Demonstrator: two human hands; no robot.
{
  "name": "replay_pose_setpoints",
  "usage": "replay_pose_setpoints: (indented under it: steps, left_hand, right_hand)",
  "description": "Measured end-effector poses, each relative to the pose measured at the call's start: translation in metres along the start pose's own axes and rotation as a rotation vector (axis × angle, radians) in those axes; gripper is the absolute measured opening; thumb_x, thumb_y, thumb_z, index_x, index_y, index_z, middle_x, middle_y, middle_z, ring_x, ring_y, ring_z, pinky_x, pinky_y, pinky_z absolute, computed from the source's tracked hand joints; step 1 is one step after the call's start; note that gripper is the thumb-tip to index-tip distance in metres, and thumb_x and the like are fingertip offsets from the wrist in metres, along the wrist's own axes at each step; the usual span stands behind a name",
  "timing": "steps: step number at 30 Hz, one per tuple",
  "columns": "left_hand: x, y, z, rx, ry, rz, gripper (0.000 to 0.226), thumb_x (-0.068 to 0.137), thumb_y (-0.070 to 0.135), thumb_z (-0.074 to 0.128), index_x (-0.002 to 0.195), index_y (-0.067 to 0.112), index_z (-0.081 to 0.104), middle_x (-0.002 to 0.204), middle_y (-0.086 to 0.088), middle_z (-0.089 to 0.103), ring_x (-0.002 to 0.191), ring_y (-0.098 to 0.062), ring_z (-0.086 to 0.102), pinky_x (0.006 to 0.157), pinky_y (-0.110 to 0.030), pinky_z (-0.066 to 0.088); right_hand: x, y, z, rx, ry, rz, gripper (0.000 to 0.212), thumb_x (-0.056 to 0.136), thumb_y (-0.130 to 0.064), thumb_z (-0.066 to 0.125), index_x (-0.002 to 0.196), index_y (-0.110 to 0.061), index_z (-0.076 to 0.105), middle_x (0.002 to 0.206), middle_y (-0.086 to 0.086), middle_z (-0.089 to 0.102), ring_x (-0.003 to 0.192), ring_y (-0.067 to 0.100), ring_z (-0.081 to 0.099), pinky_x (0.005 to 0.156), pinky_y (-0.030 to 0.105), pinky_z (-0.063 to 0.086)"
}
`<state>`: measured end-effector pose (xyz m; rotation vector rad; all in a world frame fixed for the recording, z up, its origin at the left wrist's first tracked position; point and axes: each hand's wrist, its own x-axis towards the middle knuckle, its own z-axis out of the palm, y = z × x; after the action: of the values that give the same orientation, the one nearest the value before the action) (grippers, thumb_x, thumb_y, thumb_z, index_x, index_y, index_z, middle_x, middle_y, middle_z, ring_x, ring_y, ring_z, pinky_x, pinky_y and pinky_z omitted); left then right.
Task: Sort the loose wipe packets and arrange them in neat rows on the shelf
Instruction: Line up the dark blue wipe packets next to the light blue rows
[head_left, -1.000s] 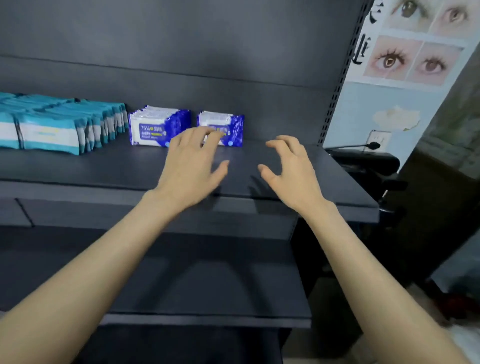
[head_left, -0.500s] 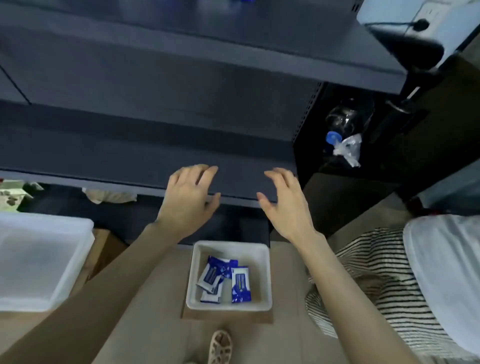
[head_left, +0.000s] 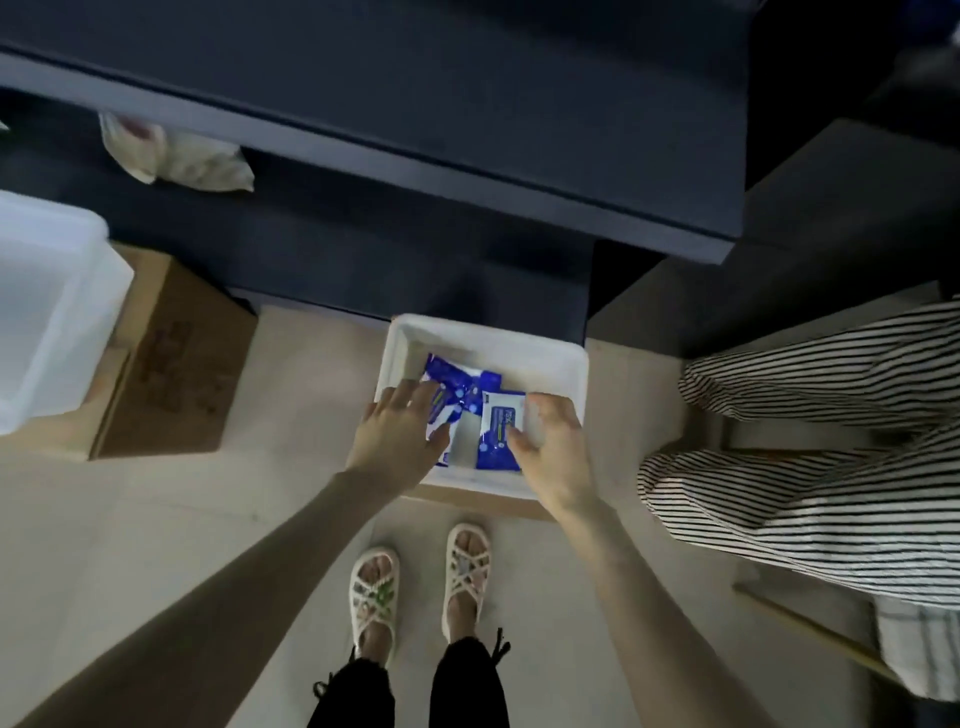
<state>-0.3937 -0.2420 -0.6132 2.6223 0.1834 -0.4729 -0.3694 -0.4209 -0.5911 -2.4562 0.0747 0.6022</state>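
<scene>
Both hands in the bin, picking up packets

The white bin (head_left: 488, 332) sits on the floor below the dark shelf (head_left: 467, 104), with a loose heap of blue packets (head_left: 452, 376) in it. The left hand (head_left: 397, 434) lies over the heap's left side, fingers (head_left: 410, 397) spread and fairly straight, resting on the wrappers and not yet closed. The right hand (head_left: 553, 447) has its fingers curled over the edge of the right packet (head_left: 497, 434), thumb on its face, which looks like a pinch. To do this well, I would gather packets face up and turned the same way, closing the left fingers under a few at once. Squaring the edges before lifting should let them go onto the shelf as a tidy row.
</scene>
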Motion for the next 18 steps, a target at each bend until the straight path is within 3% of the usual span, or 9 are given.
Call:
replay_pose_setpoints:
  steps: [3, 6, 10, 15, 18]
  left_hand:
    - [0.022, -0.014, 0.058, -0.105, -0.060, -0.155, 0.053, 0.092, 0.028, 0.056, 0.139, 0.012, 0.039, 0.135, -0.010, 0.047, 0.120, -0.030, 0.047, 0.097, -0.041, 0.038]
    - [0.045, -0.026, 0.102, -0.223, -0.076, -0.303, 0.053, 0.092, 0.026, 0.058, 0.138, 0.009, 0.038, 0.136, -0.012, 0.046, 0.118, -0.030, 0.049, 0.095, -0.042, 0.043]
    - [0.075, -0.041, 0.144, -0.305, -0.044, -0.439, 0.062, 0.090, 0.027, 0.061, 0.142, 0.009, 0.032, 0.144, -0.010, 0.038, 0.126, -0.028, 0.043, 0.098, -0.040, 0.040]
    - [0.104, -0.059, 0.180, -0.359, 0.005, -0.575, 0.069, 0.088, 0.031, 0.064, 0.143, 0.010, 0.028, 0.141, -0.010, 0.040, 0.127, -0.028, 0.040, 0.103, -0.045, 0.039]
    - [0.114, -0.065, 0.191, -0.289, 0.058, -0.597, 0.062, 0.088, 0.034, 0.064, 0.137, 0.010, 0.036, 0.133, -0.011, 0.044, 0.120, -0.028, 0.042, 0.100, -0.042, 0.037]
  right_hand:
    - [0.031, 0.042, 0.042, 0.024, -0.069, 0.066, 0.044, 0.088, -0.020, 0.066, 0.128, -0.008, 0.053, 0.124, 0.008, 0.055, 0.113, 0.021, 0.055, 0.091, 0.020, 0.038]
    - [0.060, 0.076, 0.076, 0.102, -0.107, 0.137, 0.047, 0.088, -0.020, 0.066, 0.130, -0.007, 0.050, 0.125, 0.008, 0.054, 0.113, 0.022, 0.055, 0.096, 0.030, 0.045]
    - [0.094, 0.112, 0.112, 0.167, -0.094, 0.213, 0.042, 0.082, -0.022, 0.072, 0.118, -0.008, 0.054, 0.108, -0.003, 0.057, 0.107, 0.020, 0.055, 0.094, 0.037, 0.047]
    - [0.130, 0.173, 0.171, 0.203, -0.061, 0.330, 0.071, 0.055, -0.060, 0.068, 0.113, -0.022, 0.055, 0.103, -0.005, 0.066, 0.099, 0.021, 0.062, 0.087, 0.047, 0.053]
    - [0.140, 0.163, 0.175, 0.162, -0.008, 0.399, 0.071, 0.058, -0.050, 0.076, 0.114, -0.014, 0.051, 0.110, 0.005, 0.061, 0.101, 0.026, 0.059, 0.088, 0.046, 0.051]
